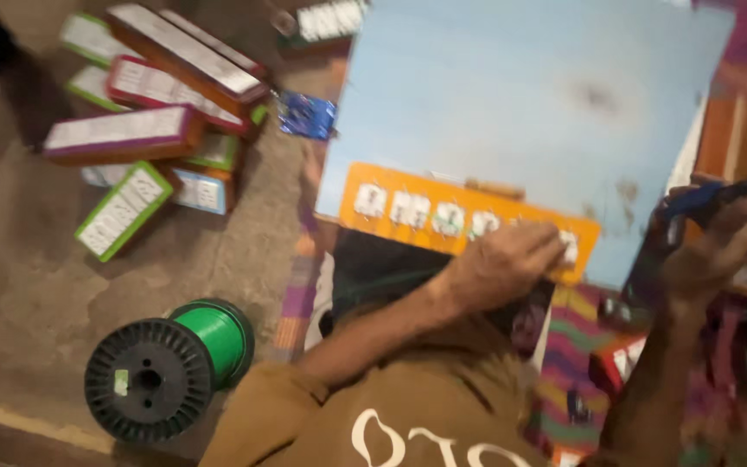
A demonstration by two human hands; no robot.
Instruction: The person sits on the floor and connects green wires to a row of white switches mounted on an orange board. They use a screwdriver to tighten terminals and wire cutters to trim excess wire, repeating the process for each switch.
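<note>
Pressing down on the right end of a long orange panel [469, 218], the left hand [507, 264] lies knuckles-up with its fingers curled over the row of white switch pieces set in it. The panel rests along the near edge of a pale blue board [520, 95] that serves as the desk. It looks thin, stiff and light, likely to flex if lifted by one end; its two long edges seem the safer hold, away from the small white parts, which may be loose. The right hand [706, 251] is raised beside the board's right edge, closed around a dark, blue-handled tool [719, 195]. Open room lies on the blue board above the panel. To the left, on the floor, sit a black spool of green wire [170, 367] and a heap of long cartons [153, 112].
</note>
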